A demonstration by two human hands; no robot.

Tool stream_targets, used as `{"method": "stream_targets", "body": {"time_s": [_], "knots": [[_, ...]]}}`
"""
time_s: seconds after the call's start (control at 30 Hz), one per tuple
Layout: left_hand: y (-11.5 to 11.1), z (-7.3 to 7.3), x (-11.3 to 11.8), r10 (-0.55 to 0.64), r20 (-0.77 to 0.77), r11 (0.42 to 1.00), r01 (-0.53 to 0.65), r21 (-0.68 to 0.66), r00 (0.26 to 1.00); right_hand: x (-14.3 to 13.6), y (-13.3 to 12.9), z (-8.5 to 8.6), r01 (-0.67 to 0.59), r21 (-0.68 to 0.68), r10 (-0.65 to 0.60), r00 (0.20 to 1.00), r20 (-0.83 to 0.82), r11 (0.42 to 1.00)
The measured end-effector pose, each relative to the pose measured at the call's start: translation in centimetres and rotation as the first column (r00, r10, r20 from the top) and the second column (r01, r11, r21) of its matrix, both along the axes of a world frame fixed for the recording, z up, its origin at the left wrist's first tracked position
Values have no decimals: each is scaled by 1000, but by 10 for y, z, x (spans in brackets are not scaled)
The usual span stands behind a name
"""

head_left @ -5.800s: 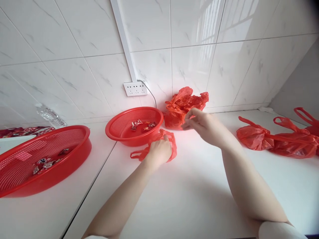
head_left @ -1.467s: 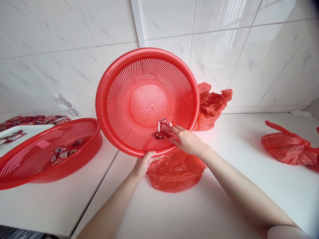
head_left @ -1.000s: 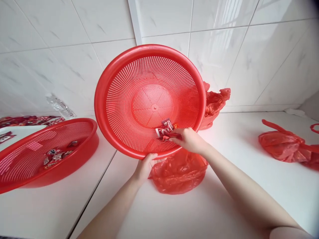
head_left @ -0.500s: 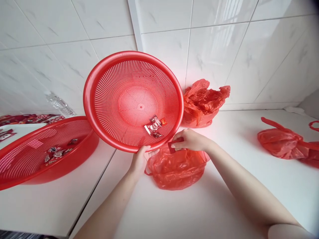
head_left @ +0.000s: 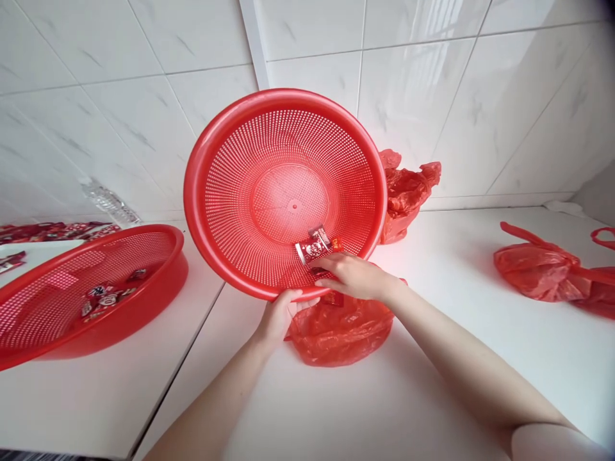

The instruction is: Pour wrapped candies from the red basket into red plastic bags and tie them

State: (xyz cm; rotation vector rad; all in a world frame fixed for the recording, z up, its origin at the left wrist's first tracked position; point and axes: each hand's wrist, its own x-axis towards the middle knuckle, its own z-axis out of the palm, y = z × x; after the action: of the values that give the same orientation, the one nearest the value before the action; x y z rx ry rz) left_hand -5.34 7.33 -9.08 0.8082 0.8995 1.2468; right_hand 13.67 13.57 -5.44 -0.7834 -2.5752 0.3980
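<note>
A round red plastic basket (head_left: 196,205) with perforated sides is tilted towards me. My left hand (head_left: 277,321) grips its lower rim, thumb on the near side. Several small wrapped packets (head_left: 310,250) lie low in the basket. My right hand (head_left: 353,276) reaches over the rim at these packets, its fingers apart and partly covering them; whether they touch is hard to tell. Under the rim sits a red plastic bag (head_left: 343,339) with its mouth open, and a dark red packet (head_left: 333,298) shows at its top.
A second red basket (head_left: 168,282) with several packets stands at the left. Behind it are a clear plastic bottle (head_left: 111,202) and a white tray (head_left: 43,251). Another red bag (head_left: 406,192) stands by the tiled wall; a tied red bag (head_left: 538,272) lies at the right on the white table (head_left: 446,403).
My right hand has let go of the dark red packet at the bag and moved up into the basket. The basket has shifted right, held by my left hand.
</note>
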Motion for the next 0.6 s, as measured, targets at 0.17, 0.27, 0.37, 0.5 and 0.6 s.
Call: {"method": "stream_targets", "body": {"time_s": [0.17,0.27,0.37,0.5,0.6], "knots": [[6,-4,-4,57,-5,998,-57,-36,998,4,0,8,111,-103,-123,985,-122,989],[11,-8,-7,75,16,996,-75,-39,997,8,0,14,56,-265,-108,976,-190,963],[15,-10,-10,104,30,994,-103,-27,994,11,-1,17,-46,-459,-51,979,-197,887],[17,-7,-14,124,29,992,-124,-9,992,11,-3,16,-66,-564,-5,992,-122,823],[16,-5,-15,171,23,985,-171,1,985,12,-1,14,-17,-397,19,1000,2,918]]}}
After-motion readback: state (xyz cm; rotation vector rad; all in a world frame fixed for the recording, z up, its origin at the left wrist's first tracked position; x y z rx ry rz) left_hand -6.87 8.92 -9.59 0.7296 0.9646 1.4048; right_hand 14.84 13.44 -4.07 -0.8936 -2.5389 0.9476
